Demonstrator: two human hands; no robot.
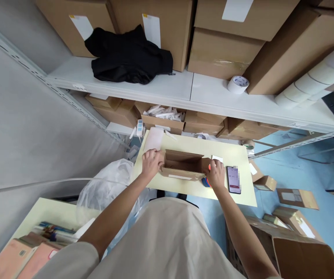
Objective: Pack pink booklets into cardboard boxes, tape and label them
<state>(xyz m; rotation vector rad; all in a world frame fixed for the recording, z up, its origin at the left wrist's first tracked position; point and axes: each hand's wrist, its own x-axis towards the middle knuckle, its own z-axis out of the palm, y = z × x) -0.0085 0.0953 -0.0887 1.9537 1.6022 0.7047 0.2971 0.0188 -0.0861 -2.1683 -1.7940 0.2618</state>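
A small cardboard box (178, 171) stands on the pale yellow table with its top open. Its long sides are upright, and brown inner walls show between them. At the left end, my left hand (151, 164) has its fingers closed on the box's end flap. My right hand (216, 174) grips the flap at the opposite end, its fingertips partly hidden. Beside and under that hand is a blue and red object (205, 182), mostly covered, whose kind I cannot make out. A phone (233, 179) with a lit screen lies just right of my right hand.
The table (190, 144) backs onto a shelf (178, 87) bearing large cartons, a black garment (129, 56) and a tape roll (238, 84). Clear plastic wrap (103, 186) bulges at the left. More boxes (297, 197) lie on the blue floor at the right.
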